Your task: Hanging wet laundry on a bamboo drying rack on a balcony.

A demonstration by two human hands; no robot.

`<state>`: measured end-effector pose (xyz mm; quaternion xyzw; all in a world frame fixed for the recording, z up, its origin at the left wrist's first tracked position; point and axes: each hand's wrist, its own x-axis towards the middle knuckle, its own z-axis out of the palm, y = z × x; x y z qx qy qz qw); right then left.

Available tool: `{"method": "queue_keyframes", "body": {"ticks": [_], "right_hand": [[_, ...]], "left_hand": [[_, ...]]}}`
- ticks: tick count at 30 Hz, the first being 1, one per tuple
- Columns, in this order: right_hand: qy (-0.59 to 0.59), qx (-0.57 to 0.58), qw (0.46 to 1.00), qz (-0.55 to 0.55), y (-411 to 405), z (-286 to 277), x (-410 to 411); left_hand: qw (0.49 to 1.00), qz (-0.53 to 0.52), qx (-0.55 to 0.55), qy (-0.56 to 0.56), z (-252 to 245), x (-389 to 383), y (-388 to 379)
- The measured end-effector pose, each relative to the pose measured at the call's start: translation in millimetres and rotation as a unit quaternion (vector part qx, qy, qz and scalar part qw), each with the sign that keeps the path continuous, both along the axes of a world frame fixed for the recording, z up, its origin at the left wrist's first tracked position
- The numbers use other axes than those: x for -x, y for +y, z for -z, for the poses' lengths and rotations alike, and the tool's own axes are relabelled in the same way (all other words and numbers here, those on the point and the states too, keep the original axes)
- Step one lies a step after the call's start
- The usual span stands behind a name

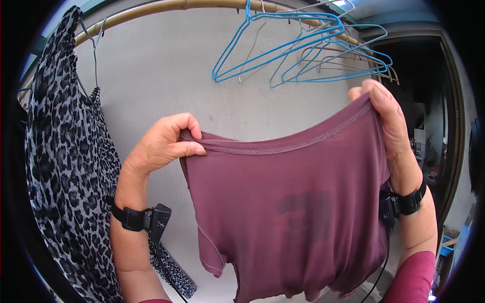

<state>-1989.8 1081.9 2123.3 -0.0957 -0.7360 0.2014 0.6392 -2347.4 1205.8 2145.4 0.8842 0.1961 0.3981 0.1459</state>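
A maroon short-sleeved shirt hangs stretched between both hands, its inner seam stitching facing me and a dark print showing faintly through the cloth. My left hand pinches one end of its upper edge between thumb and fingers. Higher up, my right hand grips the other end, so the edge slopes up to the right. Part of the right palm and fingers is behind the cloth. One sleeve dangles below my left hand. Blue wire hangers hang above the shirt, apart from it.
A bamboo pole crosses the top, carrying several hangers. A leopard-print garment hangs from it close to my left arm. Behind is a grey wall; at the right stands a dark doorway. Both forearms wear black strapped devices.
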Motion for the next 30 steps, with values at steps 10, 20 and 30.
{"method": "queue_keyframes", "body": {"ticks": [10, 20, 30], "right_hand": [[-0.16, -0.056, 0.911, 0.377, 50, -77, 44], [-0.024, -0.001, 0.907, 0.419, 110, -81, 63], [0.09, -0.005, 0.968, 0.233, 123, -95, 79]], "left_hand": [[0.986, -0.087, -0.137, 0.022, -14, 10, 38], [0.963, -0.085, -0.225, 0.119, 34, 10, 58], [0.951, -0.149, -0.232, 0.137, 42, 19, 54]]}}
